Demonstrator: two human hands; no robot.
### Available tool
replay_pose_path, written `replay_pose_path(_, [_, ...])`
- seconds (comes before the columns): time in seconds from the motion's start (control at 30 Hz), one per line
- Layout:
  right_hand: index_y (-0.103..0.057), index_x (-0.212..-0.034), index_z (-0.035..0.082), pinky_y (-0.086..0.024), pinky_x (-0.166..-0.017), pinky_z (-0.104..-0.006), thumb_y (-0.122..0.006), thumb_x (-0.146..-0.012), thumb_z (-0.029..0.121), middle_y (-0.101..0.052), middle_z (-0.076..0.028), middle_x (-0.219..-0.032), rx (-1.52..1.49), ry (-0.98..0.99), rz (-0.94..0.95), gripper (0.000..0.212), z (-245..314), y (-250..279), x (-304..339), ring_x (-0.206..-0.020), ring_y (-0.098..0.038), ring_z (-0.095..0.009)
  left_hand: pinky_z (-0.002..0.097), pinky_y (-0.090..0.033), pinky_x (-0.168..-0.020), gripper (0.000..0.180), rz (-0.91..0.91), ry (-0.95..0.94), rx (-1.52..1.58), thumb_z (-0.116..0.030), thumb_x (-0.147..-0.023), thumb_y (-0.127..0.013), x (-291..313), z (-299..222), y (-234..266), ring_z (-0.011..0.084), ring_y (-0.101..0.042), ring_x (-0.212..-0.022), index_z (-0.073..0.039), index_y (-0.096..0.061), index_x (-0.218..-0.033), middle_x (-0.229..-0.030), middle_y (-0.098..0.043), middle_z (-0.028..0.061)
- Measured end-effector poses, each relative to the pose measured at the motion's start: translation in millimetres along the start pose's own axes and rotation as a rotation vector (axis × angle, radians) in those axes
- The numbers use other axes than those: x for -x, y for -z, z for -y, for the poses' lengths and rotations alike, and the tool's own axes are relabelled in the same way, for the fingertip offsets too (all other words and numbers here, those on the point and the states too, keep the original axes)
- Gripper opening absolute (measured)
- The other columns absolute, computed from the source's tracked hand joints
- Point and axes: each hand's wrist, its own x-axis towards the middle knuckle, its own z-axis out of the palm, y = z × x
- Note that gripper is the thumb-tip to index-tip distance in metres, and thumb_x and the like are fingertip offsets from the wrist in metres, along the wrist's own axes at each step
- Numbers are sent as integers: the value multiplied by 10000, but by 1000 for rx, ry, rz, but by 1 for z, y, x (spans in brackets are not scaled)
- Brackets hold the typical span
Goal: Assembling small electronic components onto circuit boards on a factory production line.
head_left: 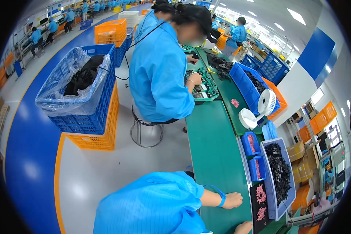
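My left hand (pixel 233 200) rests on the green bench top (pixel 216 152), with a blue band (pixel 222 198) around its wrist. Its fingers are curled in, and I see nothing in them. Lower down, my right hand (pixel 243 227) lies by the edge of a black mat (pixel 257 206); the picture's lower rim cuts it off and its fingers hardly show. Two heaps of small pink pieces (pixel 261 194) lie on that mat. Just beyond it stands a pale blue-grey bin (pixel 264 156) full of black parts (pixel 279 175).
Small blue boxes (pixel 246 145) hold more pink pieces, near a white fan (pixel 267 102). A co-worker in blue (pixel 160 70) sits farther up the bench, hands at a green tray (pixel 212 87). Stacked blue and orange crates (pixel 82 121) stand on the floor at left.
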Motion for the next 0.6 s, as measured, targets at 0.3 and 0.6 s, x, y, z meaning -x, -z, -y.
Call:
replay_pose_path(0.3, [-587,-977,-23,-510,-680,-384,-499,-851,63,-643,-185,-839,-42,0,-3,176,20,33,4,-740,-632,-302,366,-455,-765,52,-33,-15,-16,-103,-709,-674,2,0,-2,256,-558,-872,-107,-621,-710,-804,-603,66])
replay_pose_path(0.6, [-532,-810,-19,-435,-712,-486,-585,-800,58,-560,-222,-798,-417,-118,-90,94,-3,-25,-11,-774,-546,-410,416,-475,-760,68,17,-32,29,-139,-744,-655,-4,-7,18,311,-584,-853,-75,-634,-752,-809,-618,123])
